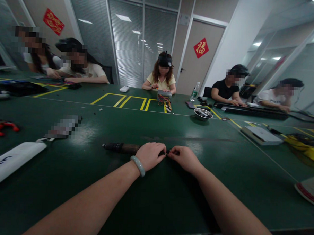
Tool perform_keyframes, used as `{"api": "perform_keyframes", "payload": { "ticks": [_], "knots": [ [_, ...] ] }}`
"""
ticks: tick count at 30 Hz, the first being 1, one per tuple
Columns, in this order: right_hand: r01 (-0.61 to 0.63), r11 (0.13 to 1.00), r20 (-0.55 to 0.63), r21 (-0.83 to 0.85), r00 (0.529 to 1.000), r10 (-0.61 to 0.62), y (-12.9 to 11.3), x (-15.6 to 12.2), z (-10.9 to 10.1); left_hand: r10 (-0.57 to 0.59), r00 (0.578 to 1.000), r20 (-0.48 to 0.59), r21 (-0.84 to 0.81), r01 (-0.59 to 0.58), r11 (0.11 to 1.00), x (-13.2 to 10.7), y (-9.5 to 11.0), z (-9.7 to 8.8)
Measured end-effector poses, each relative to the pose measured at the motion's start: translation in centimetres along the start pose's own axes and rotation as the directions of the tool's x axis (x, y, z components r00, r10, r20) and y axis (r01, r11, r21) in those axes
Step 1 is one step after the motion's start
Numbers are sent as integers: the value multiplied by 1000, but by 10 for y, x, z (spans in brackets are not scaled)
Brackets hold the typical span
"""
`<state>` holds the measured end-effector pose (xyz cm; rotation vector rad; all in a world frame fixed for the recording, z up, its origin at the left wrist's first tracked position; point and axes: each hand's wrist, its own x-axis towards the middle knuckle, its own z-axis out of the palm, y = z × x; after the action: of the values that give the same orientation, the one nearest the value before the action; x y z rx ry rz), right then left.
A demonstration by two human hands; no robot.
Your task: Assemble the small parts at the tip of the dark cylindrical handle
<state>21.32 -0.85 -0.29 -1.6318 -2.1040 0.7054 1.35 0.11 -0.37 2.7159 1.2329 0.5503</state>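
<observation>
A long dark rod-like tool [121,148] lies on the green table [154,186], running left from my hands. My left hand [150,156], with a pale bangle at the wrist, is closed over the tool's right end. Just to its right, my right hand [184,158] is closed in a pinch on a small dark part at that same end, fingertips meeting the left hand's. What the pinched part is cannot be made out.
Red-handled pliers [5,127] and a white pouch [13,159] lie at the left. A metal bowl [203,114] stands mid-table, a flat grey device [260,135] and yellow items [305,144] at the right. Several other people work along the far side.
</observation>
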Motion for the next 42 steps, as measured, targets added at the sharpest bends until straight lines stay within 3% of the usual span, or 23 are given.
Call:
{"api": "perform_keyframes", "payload": {
  "ticks": [28,35,42],
  "knots": [
    [-2,1000,11,21,1000,2,-1,0,3,42,999,-28,-11,-42,999,0,1,1],
    [0,999,17,32,1000,-1,-2,0,2,-18,999,-28,16,19,1000,0,2,2],
    [-8,1000,13,12,1000,8,0,1,3,37,999,-27,-3,-37,999,0,1,2]
  ]
}}
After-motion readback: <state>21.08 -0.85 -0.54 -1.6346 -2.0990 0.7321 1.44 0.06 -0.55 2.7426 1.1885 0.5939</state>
